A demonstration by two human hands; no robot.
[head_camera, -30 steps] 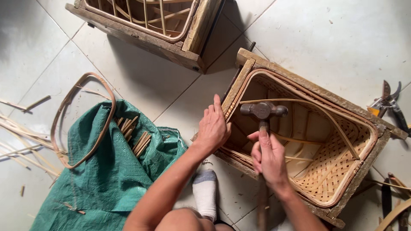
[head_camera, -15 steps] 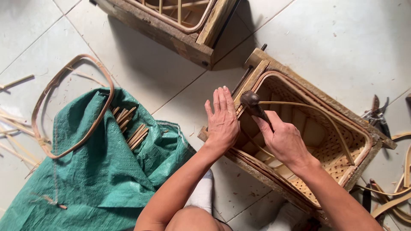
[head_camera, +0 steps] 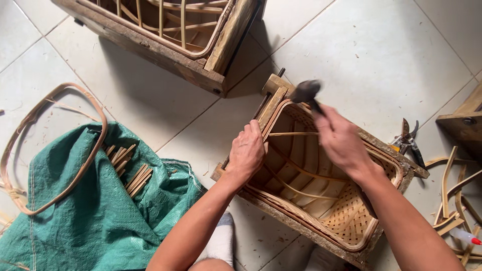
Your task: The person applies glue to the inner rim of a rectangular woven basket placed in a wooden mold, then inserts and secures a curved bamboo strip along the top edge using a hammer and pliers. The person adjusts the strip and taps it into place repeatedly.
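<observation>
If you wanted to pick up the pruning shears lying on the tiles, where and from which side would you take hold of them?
Grip the pruning shears by the two handles, which probably suits best: they lie flat on the floor beside the wooden frame, blades pointing away. Come from above on the open tile side, since the frame's edge crowds the other.

arms bare, no sleeves | no rings/watch seen | socks (head_camera: 221, 241) white, poss. grey-toed

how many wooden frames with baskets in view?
2. One wooden frame at top, cut off by the edge; one wooden frame at centre under both hands. A third may sit at far right.
</observation>
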